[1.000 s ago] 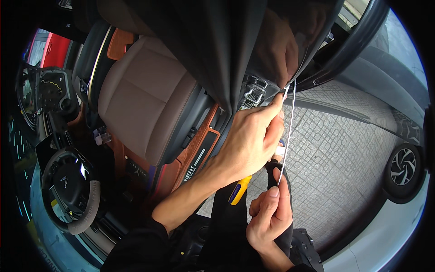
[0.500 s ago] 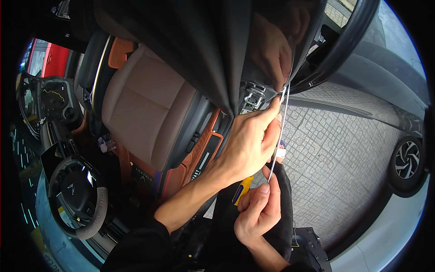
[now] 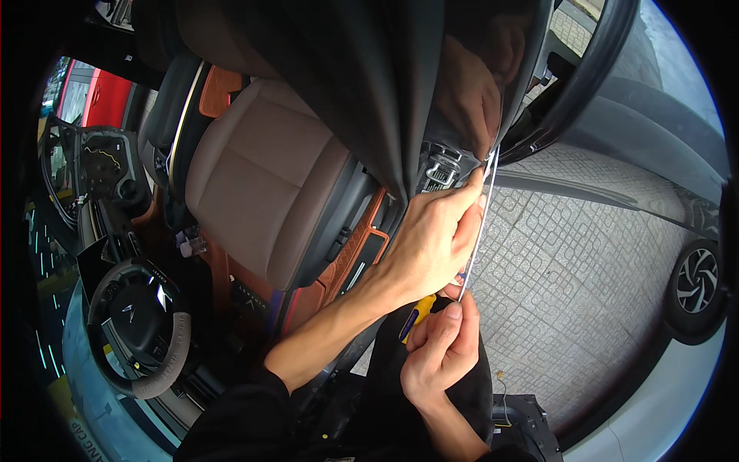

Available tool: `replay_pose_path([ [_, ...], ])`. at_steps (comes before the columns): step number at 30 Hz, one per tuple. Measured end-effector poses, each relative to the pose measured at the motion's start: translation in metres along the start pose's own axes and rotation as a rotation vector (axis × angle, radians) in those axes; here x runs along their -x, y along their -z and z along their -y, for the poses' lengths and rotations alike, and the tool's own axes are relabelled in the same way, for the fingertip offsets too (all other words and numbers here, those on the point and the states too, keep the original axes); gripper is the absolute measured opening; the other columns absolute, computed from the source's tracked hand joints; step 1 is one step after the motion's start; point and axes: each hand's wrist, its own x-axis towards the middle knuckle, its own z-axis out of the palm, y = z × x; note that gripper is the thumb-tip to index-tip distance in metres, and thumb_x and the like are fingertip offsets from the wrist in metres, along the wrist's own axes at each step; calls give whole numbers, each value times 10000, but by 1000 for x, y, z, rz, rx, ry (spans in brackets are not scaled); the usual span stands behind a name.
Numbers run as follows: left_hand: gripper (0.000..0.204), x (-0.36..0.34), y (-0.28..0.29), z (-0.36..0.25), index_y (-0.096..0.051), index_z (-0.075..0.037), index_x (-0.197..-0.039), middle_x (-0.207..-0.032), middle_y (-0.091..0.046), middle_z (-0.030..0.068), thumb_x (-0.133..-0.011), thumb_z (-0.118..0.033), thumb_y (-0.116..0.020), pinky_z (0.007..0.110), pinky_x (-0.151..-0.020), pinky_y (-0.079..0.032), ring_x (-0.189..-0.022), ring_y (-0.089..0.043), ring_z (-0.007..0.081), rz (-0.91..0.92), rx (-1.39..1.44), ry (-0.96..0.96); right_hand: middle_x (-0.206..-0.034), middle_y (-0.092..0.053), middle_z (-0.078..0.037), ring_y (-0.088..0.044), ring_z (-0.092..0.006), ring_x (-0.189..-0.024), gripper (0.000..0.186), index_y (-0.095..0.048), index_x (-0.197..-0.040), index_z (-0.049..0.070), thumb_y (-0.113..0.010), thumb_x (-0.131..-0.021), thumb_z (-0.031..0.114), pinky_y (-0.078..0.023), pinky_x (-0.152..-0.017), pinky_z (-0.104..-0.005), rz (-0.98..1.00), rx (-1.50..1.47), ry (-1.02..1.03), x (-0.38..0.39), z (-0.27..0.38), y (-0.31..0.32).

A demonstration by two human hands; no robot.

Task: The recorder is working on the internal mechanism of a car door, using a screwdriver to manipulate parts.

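Observation:
My right hand (image 3: 440, 350) pinches the lower end of a thin silvery strip (image 3: 482, 231) between thumb and finger. Upward, this strip runs to the edge of a glossy black car pillar (image 3: 471, 92). A yellow-and-blue handle (image 3: 416, 318), like a screwdriver's, sticks out from the same hand's curled fingers; its far part is hidden. My left hand (image 3: 433, 240) is closed beside the strip's upper part, with its index fingertip at the pillar's lower edge. What its fingers grip is hidden. Just left of that fingertip is a metal door striker (image 3: 443, 165).
A brown car seat (image 3: 265, 181) with orange-brown side trim lies to the left, a steering wheel (image 3: 138, 327) below it. Black fabric or trim (image 3: 362, 85) hangs above my left hand. An open dark door (image 3: 600, 196) and patterned paving (image 3: 570, 285) are at right.
The car interior has shifted slightly right in view. My right hand and the strip's lower end sit a little closer to my left hand. Both grips look the same.

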Motion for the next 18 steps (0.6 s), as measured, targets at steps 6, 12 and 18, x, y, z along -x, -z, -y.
replay_pose_path([
  [6, 429, 0, 2, -1, -487, 85, -1411, -700, -589, 89, -987, 40, -541, 256, -513, -476, -558, -567, 78, 40, 3, 14, -540, -450, 36, -405, -24, -440, 305, -550, -1221, -80, -405, -1082, 149, -305, -422, -210, -56, -99, -67, 0, 5, -7],
  [12, 429, -2, 4, 0, -492, 82, -1407, -711, -597, 95, -981, 50, -541, 254, -545, -489, -594, -580, 92, 16, -41, -34, -592, -391, 18, -325, -41, -436, 335, -518, -1270, -43, -401, -1106, 224, -293, -405, -220, -48, -96, -64, 2, 3, -12],
  [18, 405, -3, 4, 0, -506, 179, -1308, -697, -596, 196, -927, 69, -589, 330, -531, -475, -570, -637, 196, 20, -3, -23, -602, -387, 19, -320, -42, -438, 335, -516, -1270, -44, -399, -1107, 224, -297, -404, -222, -46, -113, -81, 3, 0, -13],
])
